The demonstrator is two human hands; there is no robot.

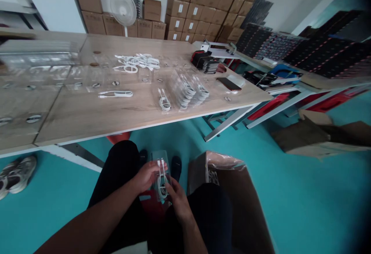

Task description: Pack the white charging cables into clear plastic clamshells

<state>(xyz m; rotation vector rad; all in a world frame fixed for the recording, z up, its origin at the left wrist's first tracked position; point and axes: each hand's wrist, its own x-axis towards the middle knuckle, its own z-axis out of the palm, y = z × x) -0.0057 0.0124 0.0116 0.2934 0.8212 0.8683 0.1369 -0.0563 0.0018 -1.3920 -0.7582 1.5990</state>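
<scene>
Over my lap, a coiled white charging cable (162, 184) lies in a clear plastic tray (159, 155). My left hand (148, 176) grips the tray's left side, its fingers near the cable's plug ends. On the lower right, my right hand (176, 195) holds the same tray with the thumb over the coil. On the table, a pile of white cables (139, 61) lies toward the back. One folded cable (116, 94) sits apart nearer the front. Stacked clear trays with cables (187, 91) stand right of a single cable in its tray (164, 101).
A wooden table (87, 118) spans ahead of me, with stacked clear trays (37, 55) at left. An open cardboard box (246, 192) stands by my right leg. Black packages (204, 61) and a dark phone-like slab (228, 84) lie at the table's right end.
</scene>
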